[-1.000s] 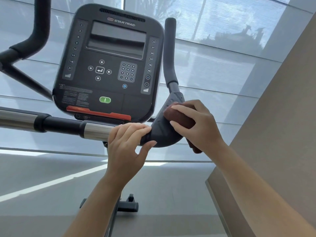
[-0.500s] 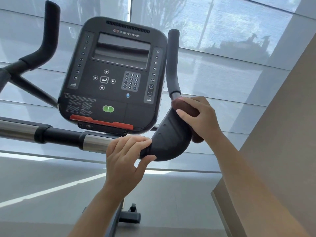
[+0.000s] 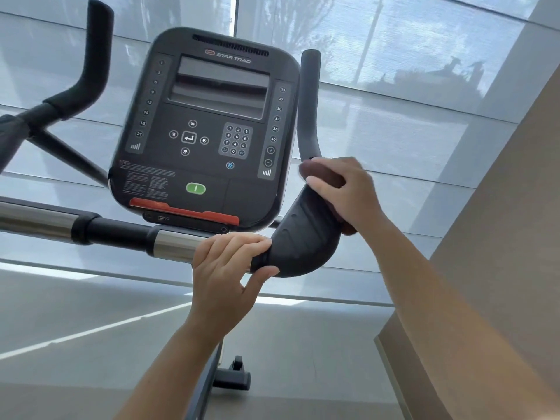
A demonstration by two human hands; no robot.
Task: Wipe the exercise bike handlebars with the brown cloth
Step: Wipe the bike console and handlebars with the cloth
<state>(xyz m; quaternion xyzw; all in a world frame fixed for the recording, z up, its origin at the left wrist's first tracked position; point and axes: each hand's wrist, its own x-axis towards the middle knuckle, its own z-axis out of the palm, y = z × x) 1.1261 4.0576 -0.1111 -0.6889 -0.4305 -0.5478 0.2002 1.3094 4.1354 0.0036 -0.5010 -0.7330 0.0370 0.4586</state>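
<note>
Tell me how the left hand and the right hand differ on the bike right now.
The right hand presses the brown cloth against the base of the upright handlebar grip; the left hand has no cloth. The left hand wraps the horizontal bar below the console, with the thumb underneath; the right hand sits higher, at the bend. Both are closed on the handlebars.

A: Handlebars (image 3: 303, 247)?
B: Black, padded. Near crossbar runs left-right with chrome sections, then a broad curved elbow pad at right; an upright grip rises far-right, another far-left.
A: Brown cloth (image 3: 321, 177)?
B: Dark brown, bunched, pressed on top of the right elbow pad at the upright grip's base. A bit shows lower right; the rest is covered.
</note>
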